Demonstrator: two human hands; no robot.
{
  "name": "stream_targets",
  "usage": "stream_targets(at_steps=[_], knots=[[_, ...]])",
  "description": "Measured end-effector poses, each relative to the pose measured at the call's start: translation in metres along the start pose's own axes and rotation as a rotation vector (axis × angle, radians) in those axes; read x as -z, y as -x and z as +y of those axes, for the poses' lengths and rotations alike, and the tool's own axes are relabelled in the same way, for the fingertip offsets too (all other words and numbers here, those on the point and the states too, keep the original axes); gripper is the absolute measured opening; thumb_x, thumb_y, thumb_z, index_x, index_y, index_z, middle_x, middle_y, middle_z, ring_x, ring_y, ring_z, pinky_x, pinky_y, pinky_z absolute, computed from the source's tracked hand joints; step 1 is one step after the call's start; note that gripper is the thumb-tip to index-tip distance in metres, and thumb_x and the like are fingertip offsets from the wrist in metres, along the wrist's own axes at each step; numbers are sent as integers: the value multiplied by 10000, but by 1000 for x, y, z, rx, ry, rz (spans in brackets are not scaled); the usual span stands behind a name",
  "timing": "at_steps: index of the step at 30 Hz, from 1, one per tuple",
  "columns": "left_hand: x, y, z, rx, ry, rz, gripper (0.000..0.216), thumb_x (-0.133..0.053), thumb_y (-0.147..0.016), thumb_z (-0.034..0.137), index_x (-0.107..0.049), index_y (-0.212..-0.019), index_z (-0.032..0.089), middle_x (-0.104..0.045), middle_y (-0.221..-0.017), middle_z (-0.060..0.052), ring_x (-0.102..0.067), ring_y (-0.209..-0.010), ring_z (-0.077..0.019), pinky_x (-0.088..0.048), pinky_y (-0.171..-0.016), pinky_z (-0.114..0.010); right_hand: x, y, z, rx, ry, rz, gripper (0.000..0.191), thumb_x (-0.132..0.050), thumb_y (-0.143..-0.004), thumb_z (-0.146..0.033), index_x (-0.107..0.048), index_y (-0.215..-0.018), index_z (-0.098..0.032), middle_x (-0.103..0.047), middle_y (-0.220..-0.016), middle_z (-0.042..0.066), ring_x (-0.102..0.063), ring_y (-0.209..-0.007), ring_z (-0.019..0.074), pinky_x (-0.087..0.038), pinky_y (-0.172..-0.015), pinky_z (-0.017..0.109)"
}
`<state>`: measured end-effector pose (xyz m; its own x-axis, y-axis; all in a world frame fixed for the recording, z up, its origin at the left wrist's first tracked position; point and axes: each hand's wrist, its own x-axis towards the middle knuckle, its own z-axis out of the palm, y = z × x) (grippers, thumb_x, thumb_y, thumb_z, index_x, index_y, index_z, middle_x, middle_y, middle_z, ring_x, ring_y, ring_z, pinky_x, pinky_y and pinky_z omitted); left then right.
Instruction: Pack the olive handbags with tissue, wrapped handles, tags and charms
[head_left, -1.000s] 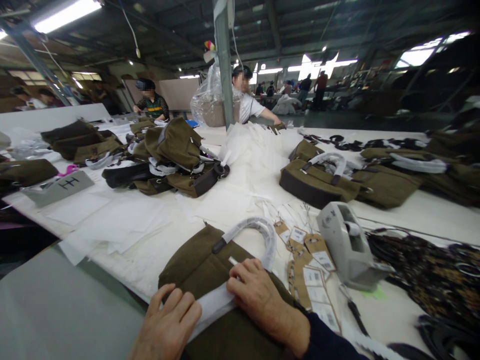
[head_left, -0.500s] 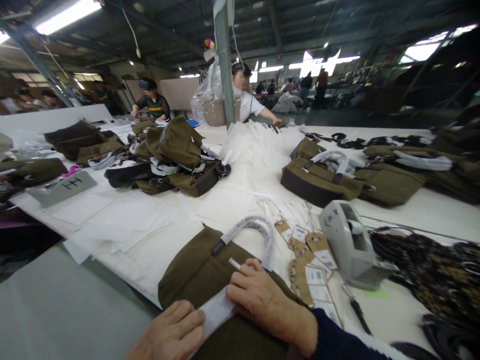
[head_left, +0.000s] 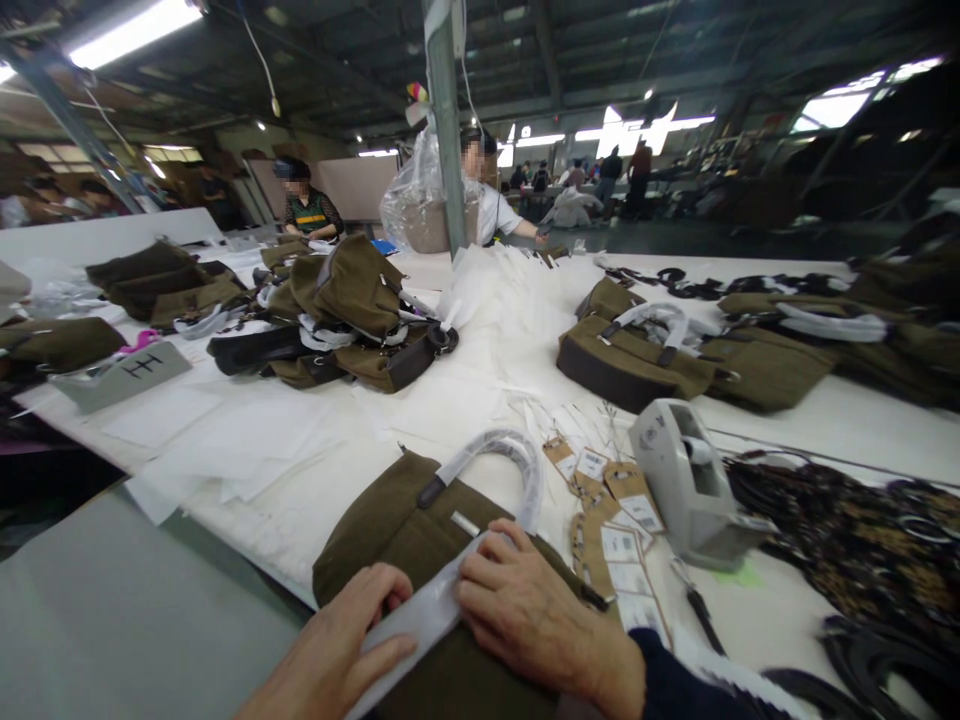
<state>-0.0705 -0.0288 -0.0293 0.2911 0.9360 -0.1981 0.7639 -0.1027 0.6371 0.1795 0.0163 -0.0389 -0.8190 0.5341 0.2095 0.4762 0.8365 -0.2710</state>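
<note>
An olive canvas bag (head_left: pixel 401 525) lies on the white table right in front of me, its handle (head_left: pixel 501 460) wrapped in white foam sheet. A white strip of wrapping (head_left: pixel 420 615) runs across the bag between my hands. My left hand (head_left: pixel 337 650) rests on the strip's near end, thumb over it and fingers curled at its edge. My right hand (head_left: pixel 525 600) presses fingers-down on the strip's far end, next to a small white label (head_left: pixel 465 523).
Brown hang tags (head_left: pixel 611 510) and a grey tape dispenser (head_left: pixel 686 480) lie right of the bag. A dark patterned pile (head_left: pixel 840 530) is at far right. More olive bags (head_left: pixel 352 320) and white paper sheets (head_left: pixel 247 440) cover the table. People work at the far end.
My left hand has slid forward along the strip and turned so its thumb lies over it. The right hand stayed at the strip's far end.
</note>
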Motion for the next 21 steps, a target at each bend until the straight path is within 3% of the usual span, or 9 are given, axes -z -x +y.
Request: stream_targets(at_steps=[2, 5, 8, 12, 15, 17, 18, 21], knots=[[3, -3, 5, 27, -15, -92, 140, -586, -792, 221, -570, -932, 221, -596, -868, 19, -547, -796, -160, -413, -727, -256, 0, 1, -3, -21, 1, 20, 78, -504, -959, -258, -519, -889, -226, -603, -946, -13, -475, -940, 187, -309, -1013, 424], [0, -8, 8, 59, -43, -117, 113, -545, -721, 180, -520, -825, 215, -565, -768, 43, -533, -726, -149, -374, -674, -246, 7, 8, -9, -63, -35, 73, 37, -537, -939, -253, -563, -956, -233, -606, -1056, 8, -489, -979, 195, -340, -995, 411], [-12, -14, 3, 86, 91, -169, 147, -517, -666, 175, -407, -750, 223, -464, -670, 65, -476, -651, -132, -336, -608, -233, 28, 29, -5, -186, -89, 226, 202, -557, -927, -263, -580, -1128, -262, -567, -1236, 42, -496, -1084, 218, -375, -979, 404], [-24, -17, -4, 123, 531, -329, 296, -577, -689, 335, -311, -785, 246, -413, -665, 73, -434, -627, -121, -325, -574, -222, 75, 89, 34, -562, -65, 607, 251, -516, -951, -294, -589, -1188, -260, -599, -1184, 70, -523, -1139, 229, -417, -990, 399], [-26, -16, -4, 175, 798, -372, 445, -648, -690, 490, -313, -862, 254, -501, -717, 59, -491, -636, -129, -334, -575, -229, 101, 149, 78, -997, 42, 790, 318, -545, -892, -450, -640, -1082, -214, -649, -1042, 82, -603, -895, 230, -494, -810, 385], [-25, -14, -1, 190, 904, -366, 520, -696, -673, 538, -320, -891, 252, -542, -746, 48, -517, -638, -129, -331, -573, -227, 103, 181, 105, -1207, 51, 728, 414, -562, -802, -559, -692, -956, -197, -681, -952, 93, -611, -808, 253, -488, -782, 425], [-25, -13, 1, 187, 939, -361, 539, -715, -669, 541, -324, -898, 249, -556, -754, 45, -524, -640, -127, -329, -573, -225, 101, 192, 116, -1271, -41, 671, 436, -583, -749, -596, -715, -874, -199, -697, -909, 93, -619, -803, 268, -489, -785, 440], [-23, -10, 4, 159, 986, -351, 526, -733, -687, 492, -330, -913, 241, -579, -759, 45, -516, -634, -110, -312, -563, -209, 86, 204, 134, -1337, -458, 693, 457, -674, -620, -627, -756, -790, -211, -730, -890, 89, -637, -860, 291, -515, -795, 436]])
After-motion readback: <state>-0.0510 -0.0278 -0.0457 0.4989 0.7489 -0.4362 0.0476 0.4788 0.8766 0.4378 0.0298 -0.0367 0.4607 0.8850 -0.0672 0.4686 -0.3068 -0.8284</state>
